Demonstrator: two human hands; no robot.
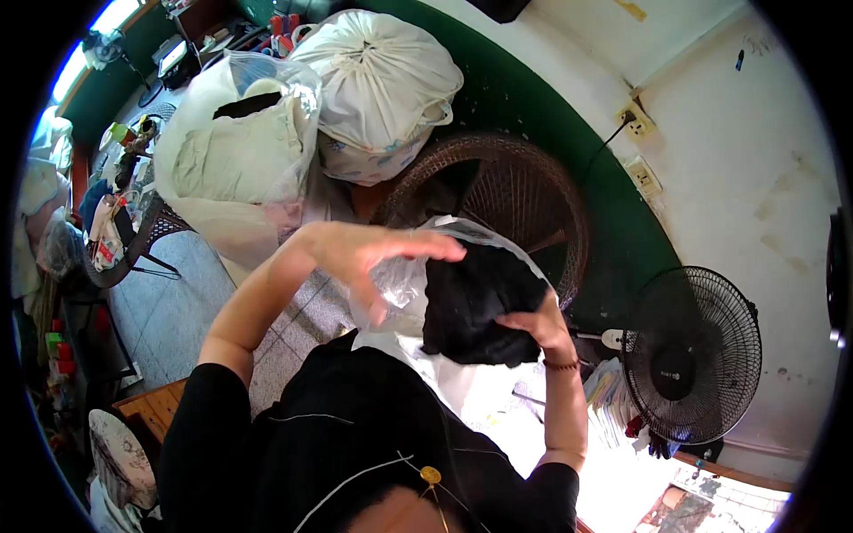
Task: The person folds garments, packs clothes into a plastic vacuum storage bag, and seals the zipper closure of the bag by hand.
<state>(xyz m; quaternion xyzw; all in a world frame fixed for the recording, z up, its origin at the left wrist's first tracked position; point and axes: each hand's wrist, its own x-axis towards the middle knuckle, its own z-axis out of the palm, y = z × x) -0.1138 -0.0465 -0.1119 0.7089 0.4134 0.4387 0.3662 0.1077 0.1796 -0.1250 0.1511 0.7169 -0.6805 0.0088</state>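
Black folded cloth lies at the mouth of a clear plastic bag in front of my body. My right hand, with a beaded bracelet at the wrist, has its thumb on the cloth; its other fingers are hidden behind the cloth and bag. My left hand is at the bag's other side, thumb and fingers apart, fingertips near the cloth's upper edge, blurred by motion.
A large plastic bag of pale cloth and a tied white sack stand ahead. Behind the clear bag is a round wicker chair. A black fan stands at the right, below wall sockets.
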